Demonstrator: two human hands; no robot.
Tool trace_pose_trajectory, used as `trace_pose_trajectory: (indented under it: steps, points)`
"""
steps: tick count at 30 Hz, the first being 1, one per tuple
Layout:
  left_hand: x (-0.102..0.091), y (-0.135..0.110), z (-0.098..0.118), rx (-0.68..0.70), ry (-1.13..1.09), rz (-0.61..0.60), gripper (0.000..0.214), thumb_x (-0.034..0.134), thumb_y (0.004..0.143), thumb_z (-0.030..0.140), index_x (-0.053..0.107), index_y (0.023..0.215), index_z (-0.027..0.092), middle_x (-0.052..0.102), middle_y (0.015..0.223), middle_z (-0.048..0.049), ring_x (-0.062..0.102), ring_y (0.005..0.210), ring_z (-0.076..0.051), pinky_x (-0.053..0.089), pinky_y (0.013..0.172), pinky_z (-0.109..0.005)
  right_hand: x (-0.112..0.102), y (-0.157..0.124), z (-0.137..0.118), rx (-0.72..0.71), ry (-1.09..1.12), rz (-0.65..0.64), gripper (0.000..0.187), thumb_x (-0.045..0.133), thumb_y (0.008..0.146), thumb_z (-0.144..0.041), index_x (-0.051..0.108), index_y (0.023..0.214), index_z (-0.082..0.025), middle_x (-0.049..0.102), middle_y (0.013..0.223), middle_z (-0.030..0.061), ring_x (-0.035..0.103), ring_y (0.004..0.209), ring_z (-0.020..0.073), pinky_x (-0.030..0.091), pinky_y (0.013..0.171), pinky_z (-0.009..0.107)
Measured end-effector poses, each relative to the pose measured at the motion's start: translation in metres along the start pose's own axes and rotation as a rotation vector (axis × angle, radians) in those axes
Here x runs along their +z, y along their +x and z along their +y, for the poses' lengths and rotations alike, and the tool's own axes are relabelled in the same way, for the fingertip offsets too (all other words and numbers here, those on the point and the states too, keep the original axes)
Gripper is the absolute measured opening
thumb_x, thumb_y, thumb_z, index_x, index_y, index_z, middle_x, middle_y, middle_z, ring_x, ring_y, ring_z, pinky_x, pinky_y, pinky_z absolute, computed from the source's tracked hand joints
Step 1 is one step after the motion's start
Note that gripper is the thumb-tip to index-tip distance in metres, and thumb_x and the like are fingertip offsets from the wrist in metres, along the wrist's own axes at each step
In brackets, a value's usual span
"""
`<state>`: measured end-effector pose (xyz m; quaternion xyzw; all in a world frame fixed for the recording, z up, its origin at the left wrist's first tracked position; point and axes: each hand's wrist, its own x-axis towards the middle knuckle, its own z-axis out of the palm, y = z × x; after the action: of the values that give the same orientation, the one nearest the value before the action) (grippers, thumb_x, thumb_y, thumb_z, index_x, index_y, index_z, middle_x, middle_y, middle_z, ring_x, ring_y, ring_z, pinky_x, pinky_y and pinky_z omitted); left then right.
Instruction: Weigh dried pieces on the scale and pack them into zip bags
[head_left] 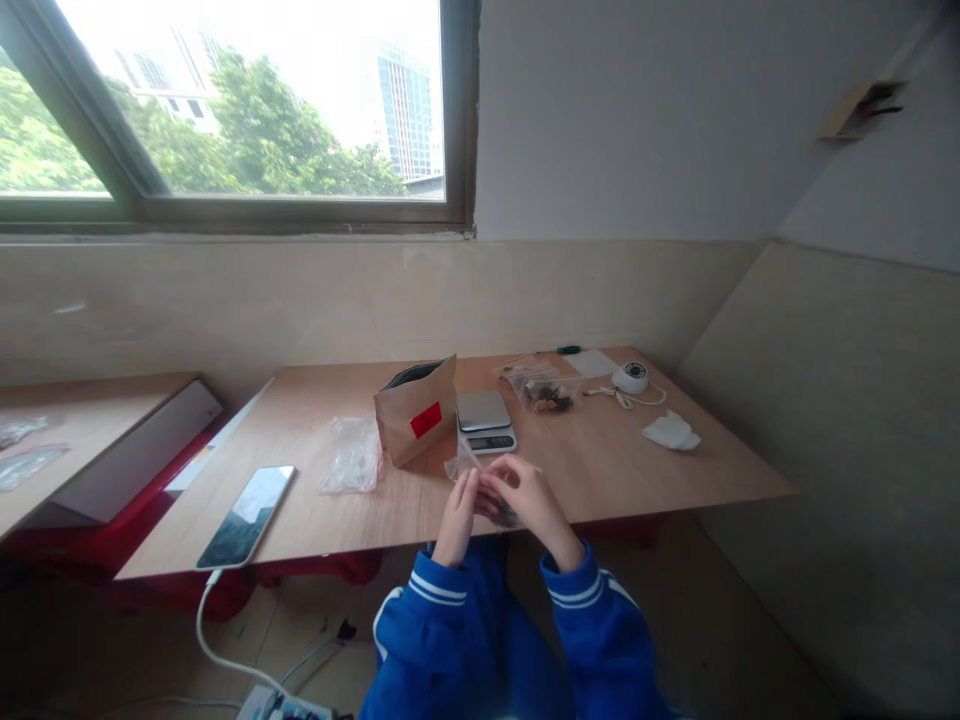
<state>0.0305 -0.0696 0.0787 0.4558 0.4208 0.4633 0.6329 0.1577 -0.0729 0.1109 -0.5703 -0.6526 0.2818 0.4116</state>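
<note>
My left hand [459, 518] and my right hand [529, 495] meet at the near edge of the wooden table [637, 470], both pinching a small clear plastic bag [480, 480] with dark contents. Its upper corner sticks up between my fingers. Just behind my hands stands a small digital scale [485, 418]. To its left is an open brown paper bag [416, 410] with a red label. My sleeves are blue with white stripes.
A heap of empty clear bags [351, 455] and a phone [247, 515] on a white cable lie to the left. At the back are a filled clear bag [541, 388], a white round device [631, 377], a crumpled tissue [671, 431] and a green pen [568, 350].
</note>
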Motion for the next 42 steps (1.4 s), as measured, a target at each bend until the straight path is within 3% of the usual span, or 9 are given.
trace_pose_trajectory:
  steps: [5, 10, 16, 22, 25, 28, 32, 39, 42]
  points:
    - [-0.021, -0.006, -0.008, 0.095, 0.141, 0.113, 0.039, 0.045, 0.084, 0.057, 0.051, 0.084, 0.019, 0.061, 0.076, -0.0005, 0.060, 0.067, -0.013, 0.047, 0.062, -0.026, 0.023, -0.007, 0.008, -0.072, 0.182, -0.110, 0.026, 0.046, 0.091, -0.034, 0.068, 0.095, -0.020, 0.064, 0.090, 0.0056, 0.063, 0.081, 0.0162, 0.051, 0.072, 0.027]
    - [-0.036, -0.006, -0.015, 0.174, 0.286, 0.156, 0.034, 0.046, 0.086, 0.052, 0.051, 0.082, 0.019, 0.057, 0.073, 0.0005, 0.058, 0.069, -0.014, 0.047, 0.065, -0.026, 0.035, -0.007, 0.009, -0.039, 0.255, -0.138, 0.019, 0.059, 0.083, -0.030, 0.068, 0.096, -0.020, 0.062, 0.085, 0.0033, 0.063, 0.073, 0.0151, 0.052, 0.066, 0.026]
    - [-0.039, -0.008, -0.013, 0.245, 0.382, 0.144, 0.035, 0.043, 0.087, 0.053, 0.053, 0.078, 0.020, 0.058, 0.067, -0.0001, 0.056, 0.063, -0.015, 0.046, 0.063, -0.027, 0.037, -0.002, 0.010, 0.004, 0.213, -0.043, 0.013, 0.060, 0.080, -0.027, 0.068, 0.084, -0.018, 0.067, 0.081, 0.0039, 0.063, 0.068, 0.0154, 0.053, 0.065, 0.028]
    - [-0.057, -0.015, -0.010, 0.195, 0.270, 0.129, 0.042, 0.047, 0.083, 0.057, 0.054, 0.067, 0.018, 0.060, 0.065, -0.0025, 0.056, 0.063, -0.014, 0.045, 0.063, -0.027, 0.001, 0.016, 0.017, 0.001, 0.169, 0.289, 0.024, 0.054, 0.083, -0.036, 0.068, 0.089, -0.017, 0.068, 0.091, 0.0100, 0.064, 0.078, 0.0205, 0.053, 0.072, 0.033]
    - [-0.067, -0.011, -0.020, 0.160, 0.104, 0.108, 0.046, 0.043, 0.084, 0.057, 0.058, 0.073, 0.015, 0.063, 0.077, -0.0064, 0.059, 0.069, -0.015, 0.048, 0.065, -0.029, -0.013, 0.020, 0.006, -0.024, 0.235, 0.204, 0.027, 0.055, 0.083, -0.040, 0.069, 0.092, -0.017, 0.069, 0.093, 0.0099, 0.064, 0.079, 0.0202, 0.053, 0.072, 0.032]
    - [-0.072, -0.001, -0.036, 0.152, 0.046, 0.115, 0.042, 0.061, 0.076, 0.051, 0.057, 0.101, 0.017, 0.065, 0.099, -0.0084, 0.063, 0.081, -0.018, 0.051, 0.073, -0.033, -0.014, 0.024, -0.007, -0.028, 0.302, 0.127, 0.027, 0.057, 0.082, -0.040, 0.069, 0.093, -0.017, 0.070, 0.089, 0.0080, 0.063, 0.074, 0.0182, 0.052, 0.068, 0.030]
    - [-0.065, 0.015, -0.052, 0.143, 0.036, -0.038, 0.079, 0.081, 0.054, 0.042, 0.048, 0.122, 0.022, 0.058, 0.123, -0.0123, 0.059, 0.108, -0.027, 0.049, 0.091, -0.043, -0.003, 0.035, -0.013, -0.038, 0.368, 0.039, 0.025, 0.059, 0.081, -0.038, 0.068, 0.091, -0.017, 0.069, 0.082, 0.0056, 0.060, 0.066, 0.0156, 0.050, 0.063, 0.028]
    - [-0.059, 0.042, -0.066, 0.124, 0.059, 0.038, 0.061, 0.062, 0.070, 0.058, 0.055, 0.111, 0.014, 0.067, 0.104, -0.0161, 0.067, 0.079, -0.026, 0.055, 0.073, -0.046, 0.021, 0.047, -0.001, -0.246, 0.083, 0.189, 0.016, 0.052, 0.082, -0.019, 0.065, 0.093, -0.020, 0.060, 0.097, 0.0066, 0.058, 0.087, 0.0177, 0.049, 0.077, 0.030]
    - [-0.070, 0.050, -0.073, 0.161, 0.110, 0.100, 0.059, 0.063, 0.070, 0.057, 0.056, 0.110, 0.014, 0.067, 0.103, -0.0160, 0.067, 0.083, -0.028, 0.055, 0.074, -0.046, 0.032, 0.051, 0.010, -0.296, 0.072, 0.068, 0.015, 0.050, 0.083, -0.016, 0.063, 0.088, -0.020, 0.060, 0.091, 0.0045, 0.058, 0.084, 0.0169, 0.049, 0.077, 0.030]
